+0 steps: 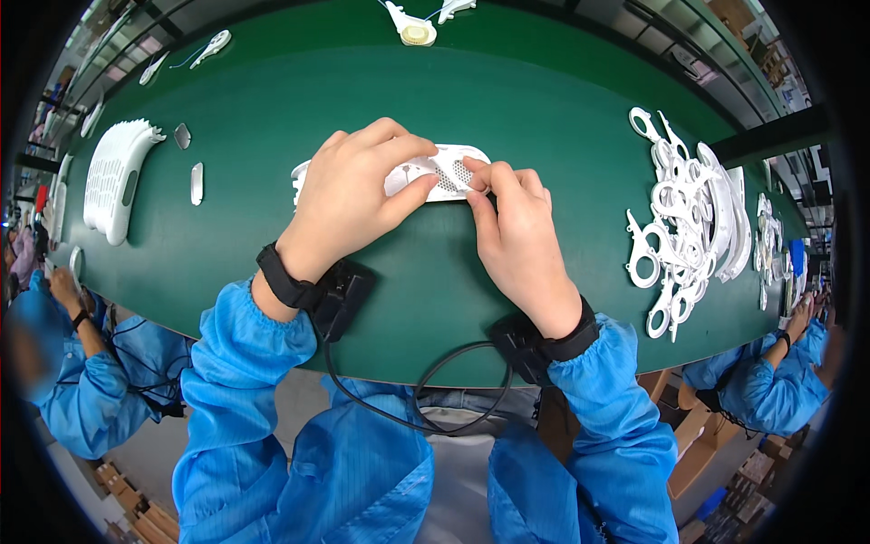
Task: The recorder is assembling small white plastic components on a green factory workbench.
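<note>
A long white plastic shell [448, 183] with rounded ends and a patch of small round holes lies in front of me, its hollow inside facing up. My left hand [358, 186] wraps over its left part and hides much of it, thumb and fingertips reaching to the middle. At the right end, the fingers of my right hand [521, 222] pinch the near edge beside the holes. Whether a small piece is also between those fingertips, I cannot tell. Both wrists wear black straps with small black boxes joined by a cable.
Many white ring-ended plastic parts [675, 227] are heaped at the right. At the left stands a slotted white housing [118, 181], beside two small oblong pieces [197, 184]. White parts with a round disc [417, 34] lie at the far edge. People in blue sit on both sides.
</note>
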Tool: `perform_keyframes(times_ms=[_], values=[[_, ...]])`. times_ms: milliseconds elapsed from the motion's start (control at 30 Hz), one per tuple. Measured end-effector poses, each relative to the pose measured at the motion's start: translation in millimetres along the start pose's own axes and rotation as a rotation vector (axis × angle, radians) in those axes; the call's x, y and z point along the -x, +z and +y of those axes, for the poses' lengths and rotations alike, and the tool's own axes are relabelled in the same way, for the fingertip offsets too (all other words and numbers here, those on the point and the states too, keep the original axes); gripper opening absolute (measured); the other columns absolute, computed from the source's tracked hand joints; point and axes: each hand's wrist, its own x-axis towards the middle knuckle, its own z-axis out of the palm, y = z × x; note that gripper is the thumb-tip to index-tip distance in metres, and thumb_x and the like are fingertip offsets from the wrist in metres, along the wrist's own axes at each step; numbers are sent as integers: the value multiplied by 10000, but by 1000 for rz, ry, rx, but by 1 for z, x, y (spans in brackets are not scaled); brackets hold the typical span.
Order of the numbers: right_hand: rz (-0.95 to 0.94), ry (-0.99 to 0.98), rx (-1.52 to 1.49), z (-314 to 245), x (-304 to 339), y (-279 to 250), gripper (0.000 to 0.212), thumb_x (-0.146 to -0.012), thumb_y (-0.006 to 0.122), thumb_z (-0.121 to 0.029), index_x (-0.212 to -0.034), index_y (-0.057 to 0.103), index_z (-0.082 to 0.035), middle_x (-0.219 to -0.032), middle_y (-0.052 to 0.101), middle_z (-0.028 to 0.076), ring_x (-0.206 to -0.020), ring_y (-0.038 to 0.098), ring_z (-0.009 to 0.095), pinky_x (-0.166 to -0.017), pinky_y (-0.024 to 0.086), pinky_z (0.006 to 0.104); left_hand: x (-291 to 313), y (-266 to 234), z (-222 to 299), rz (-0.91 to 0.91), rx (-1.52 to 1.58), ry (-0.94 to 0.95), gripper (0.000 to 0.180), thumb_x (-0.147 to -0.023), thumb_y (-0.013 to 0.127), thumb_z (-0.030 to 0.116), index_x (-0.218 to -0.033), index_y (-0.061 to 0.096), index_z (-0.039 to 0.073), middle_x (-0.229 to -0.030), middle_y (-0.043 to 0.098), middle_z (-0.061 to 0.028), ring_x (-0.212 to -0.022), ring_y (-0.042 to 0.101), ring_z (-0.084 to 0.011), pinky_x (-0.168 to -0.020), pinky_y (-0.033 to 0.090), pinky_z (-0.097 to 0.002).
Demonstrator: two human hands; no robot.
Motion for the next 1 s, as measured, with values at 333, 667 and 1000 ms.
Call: perform_keyframes(times_ms=[333, 667, 1000], values=[[-179, 246, -110, -6, -20, -10, 74, -878, 589, -52, -951, 584, -41, -851, 679, 98, -779, 586, 304, -760, 400, 412, -11, -3, -7, -166, 44, -51, 269, -791, 677, 247, -1008, 683, 88, -918, 601, -82, -797, 621, -293, -686, 500, -381], [-250, 95, 15, -14, -8, -24, 307, -920, 588, -202, -1156, 592, -5, -905, 659, 148, -968, 545, 306, -842, 395, 409, -3, 2, -6, -91, -23, 93, 270, -758, 701, 235, -990, 698, 97, -923, 628, -72, -715, 634, -282, -640, 508, -366], [-214, 75, -72, -10, -9, -19, 413, -873, 644, -186, -1222, 561, 19, -956, 642, 193, -979, 529, 327, -855, 408, 423, -4, 2, -4, -69, -57, 96, 255, -731, 700, 199, -955, 713, 79, -832, 650, -72, -667, 635, -274, -572, 498, -366]])
